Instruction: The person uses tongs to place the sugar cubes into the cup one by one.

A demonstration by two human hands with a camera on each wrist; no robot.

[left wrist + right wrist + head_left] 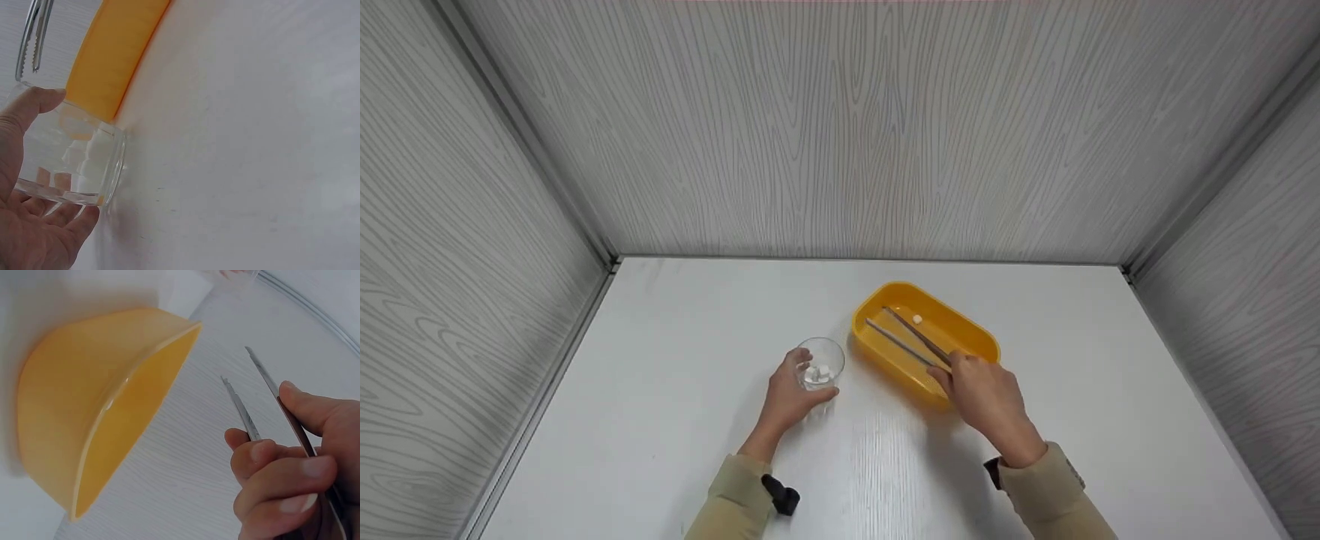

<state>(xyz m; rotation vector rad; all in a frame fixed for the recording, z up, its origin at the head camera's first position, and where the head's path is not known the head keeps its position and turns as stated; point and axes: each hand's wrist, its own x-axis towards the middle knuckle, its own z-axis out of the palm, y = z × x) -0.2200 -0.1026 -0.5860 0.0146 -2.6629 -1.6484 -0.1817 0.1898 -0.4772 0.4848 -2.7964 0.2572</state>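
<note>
My left hand (791, 394) curls its thumb and fingers round a clear glass (67, 152) that stands upright on the white table. Several white cubes (819, 373) lie at the bottom of the glass. In my right hand (984, 390) are metal tongs (919, 336) with serrated tips, gripped near the bent end. Their two arms are spread apart with nothing between the tips. They hang over a yellow tray (990, 337), pointing up and left in the head view. One white cube (917, 319) lies inside the tray, close beside the upper arm of the tongs.
The yellow tray sits slantwise to the right of the glass, a small gap between them. Grey wood-grain panels (870, 135) enclose the white table (697, 300) at the back and both sides.
</note>
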